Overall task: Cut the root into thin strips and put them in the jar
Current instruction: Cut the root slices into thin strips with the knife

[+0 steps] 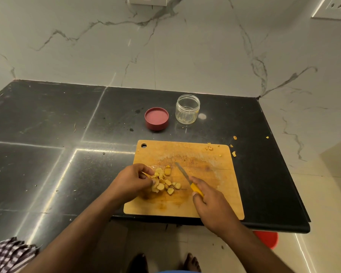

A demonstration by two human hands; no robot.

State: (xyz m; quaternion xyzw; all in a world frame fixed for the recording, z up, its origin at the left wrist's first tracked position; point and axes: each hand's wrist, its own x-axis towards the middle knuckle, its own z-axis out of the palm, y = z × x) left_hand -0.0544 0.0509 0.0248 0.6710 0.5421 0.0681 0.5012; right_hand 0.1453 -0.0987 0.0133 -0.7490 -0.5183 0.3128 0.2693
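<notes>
- Far left, I see a checked cloth (pixel 7 255) at the bottom corner, lying over the edge of the dark stone surface (pixel 47 119).
- That surface is glossy black with pale seams, and a few small scraps lie on it beside the board's far right corner.
- My left hand (pixel 131 181) sits on the wooden cutting board (pixel 215 186), fingers curled, pinching a thin piece at the edge of the cut root pieces (pixel 164 183).
- Those pieces lie heaped on the board's left half, just beside the left fingertips; they look like chunks and slices.
- Beyond the board, a red lid (pixel 157 118) rests upside down on the surface.
- Just right of it stands the clear jar (pixel 187 108), open, upright; no strips visible inside.
- My right hand (pixel 210 201) is wrapped round the yellow handle of the knife (pixel 185 176), blade angled toward the heap.
- Behind: white marble-veined wall, sockets top centre and top right. No readable writing anywhere.
- Below the surface's edge: pale floor tiles, bare feet, a red round object partly hidden.
</notes>
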